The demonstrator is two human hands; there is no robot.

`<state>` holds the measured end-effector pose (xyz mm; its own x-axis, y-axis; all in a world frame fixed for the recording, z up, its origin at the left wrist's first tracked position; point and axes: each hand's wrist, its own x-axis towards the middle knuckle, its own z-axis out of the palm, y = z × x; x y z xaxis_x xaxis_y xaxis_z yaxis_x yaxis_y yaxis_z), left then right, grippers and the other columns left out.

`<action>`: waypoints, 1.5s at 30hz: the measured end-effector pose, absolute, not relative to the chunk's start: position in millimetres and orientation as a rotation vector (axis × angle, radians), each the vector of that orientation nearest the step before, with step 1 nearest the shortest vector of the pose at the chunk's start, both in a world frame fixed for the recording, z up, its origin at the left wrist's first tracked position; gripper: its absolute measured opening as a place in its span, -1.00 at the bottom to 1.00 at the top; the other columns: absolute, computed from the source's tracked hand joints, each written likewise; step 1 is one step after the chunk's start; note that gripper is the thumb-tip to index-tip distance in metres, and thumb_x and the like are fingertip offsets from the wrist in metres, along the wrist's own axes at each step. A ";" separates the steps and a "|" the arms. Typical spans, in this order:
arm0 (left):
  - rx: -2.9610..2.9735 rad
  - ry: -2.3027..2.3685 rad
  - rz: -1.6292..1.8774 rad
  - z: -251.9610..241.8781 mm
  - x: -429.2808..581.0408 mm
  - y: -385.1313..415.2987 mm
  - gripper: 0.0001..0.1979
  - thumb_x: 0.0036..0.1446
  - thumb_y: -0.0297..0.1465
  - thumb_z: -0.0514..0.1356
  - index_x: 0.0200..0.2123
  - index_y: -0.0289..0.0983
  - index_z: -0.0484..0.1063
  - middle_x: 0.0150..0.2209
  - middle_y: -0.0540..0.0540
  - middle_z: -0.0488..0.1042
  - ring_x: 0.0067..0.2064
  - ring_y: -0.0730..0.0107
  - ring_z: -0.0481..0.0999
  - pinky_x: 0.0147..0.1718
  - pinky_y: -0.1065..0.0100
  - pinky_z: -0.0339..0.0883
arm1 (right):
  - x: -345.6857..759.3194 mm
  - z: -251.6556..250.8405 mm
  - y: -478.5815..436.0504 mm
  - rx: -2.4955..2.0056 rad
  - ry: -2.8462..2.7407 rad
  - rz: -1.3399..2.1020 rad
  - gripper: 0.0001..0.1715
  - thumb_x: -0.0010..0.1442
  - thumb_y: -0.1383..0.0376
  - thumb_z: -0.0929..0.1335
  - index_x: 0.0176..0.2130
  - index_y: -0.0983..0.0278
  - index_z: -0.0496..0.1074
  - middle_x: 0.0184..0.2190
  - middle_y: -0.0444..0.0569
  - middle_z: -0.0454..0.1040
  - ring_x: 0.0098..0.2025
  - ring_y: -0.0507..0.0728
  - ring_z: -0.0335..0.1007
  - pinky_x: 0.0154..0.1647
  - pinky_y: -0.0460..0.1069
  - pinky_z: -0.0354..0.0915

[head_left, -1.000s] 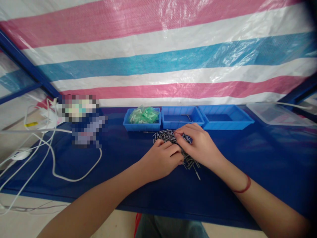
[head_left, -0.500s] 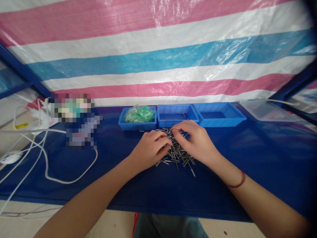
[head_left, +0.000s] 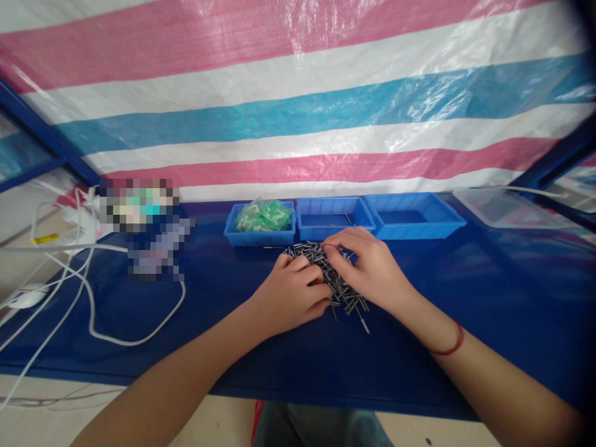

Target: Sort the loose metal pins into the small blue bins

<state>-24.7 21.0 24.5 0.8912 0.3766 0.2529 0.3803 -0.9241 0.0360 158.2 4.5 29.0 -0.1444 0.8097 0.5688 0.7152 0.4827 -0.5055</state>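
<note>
A heap of thin silver blind rivets (head_left: 344, 288) lies on the blue tabletop between my hands. My left hand (head_left: 298, 287) rests on the left side of the heap, its fingers bent and spread apart among the rivets. Over the upper right of the heap is my right hand (head_left: 363, 261), thumb and forefinger brought together at the tips; whatever is between them is too small to make out. A few rivets lie in the middle blue bin (head_left: 335, 233) just behind the heap.
To the left, a blue bin (head_left: 261, 238) holds green and clear plastic packets (head_left: 263, 215). Another blue bin (head_left: 414, 231) stands at the right, with a clear plastic lid (head_left: 503, 208) beyond it. White cables (head_left: 139, 341) and a white mouse (head_left: 28, 296) lie left. Striped sheeting hangs behind.
My left hand has moved slightly right and nearer to me over the heap, its fingers spreading more. My right hand stays nearly in place. A rivet now shows near the front of the middle bin.
</note>
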 end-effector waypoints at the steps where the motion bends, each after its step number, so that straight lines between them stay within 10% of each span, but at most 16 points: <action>1: -3.037 -0.619 -0.407 23.8 -24.3 20.0 -0.82 0.24 -0.29 0.11 -0.32 -0.20 0.47 -0.29 -0.03 0.46 -0.14 0.28 0.31 -0.21 0.20 -0.02 | 158.2 28.5 4.5 -1.274 -1.897 0.145 -0.83 0.20 0.37 0.26 -0.36 0.25 0.43 -0.36 -0.03 0.52 -0.28 0.15 0.40 -0.16 0.09 0.24; 20: -2.955 -0.682 -0.483 23.9 -23.8 21.4 -0.84 0.28 -0.42 0.04 -0.22 -0.22 0.42 -0.30 -0.04 0.47 -0.21 0.36 0.40 -0.27 0.28 0.07 | 159.1 28.2 4.5 -1.270 -1.877 0.155 -0.81 0.21 0.34 0.27 -0.39 0.24 0.44 -0.36 -0.03 0.54 -0.26 0.15 0.42 -0.13 0.10 0.26; 31: -3.138 -1.348 -1.446 21.1 -25.0 32.8 -0.84 0.26 -0.34 0.07 -0.18 -0.26 0.38 -0.29 -0.02 0.47 -0.33 0.46 0.42 -0.32 0.42 0.29 | 148.9 25.4 1.0 -1.114 -1.585 0.818 -0.74 0.16 0.11 0.36 -0.26 0.25 0.46 -0.34 -0.04 0.54 -0.35 0.09 0.42 -0.34 0.00 0.35; 45: -3.220 -1.300 -1.301 21.9 -22.8 31.7 -0.83 0.25 -0.35 0.08 -0.25 -0.29 0.44 -0.30 -0.03 0.49 -0.34 0.47 0.41 -0.30 0.42 0.29 | 147.5 23.4 -2.0 -1.166 -1.587 0.656 -0.84 0.15 0.20 0.36 -0.32 0.24 0.46 -0.36 -0.04 0.52 -0.35 0.10 0.42 -0.35 0.01 0.34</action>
<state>-22.8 31.7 21.9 0.5465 0.7497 0.3731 0.3729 -0.6168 0.6932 147.5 -2.0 23.4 -0.0154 0.9137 0.4062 0.3604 0.3840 -0.8501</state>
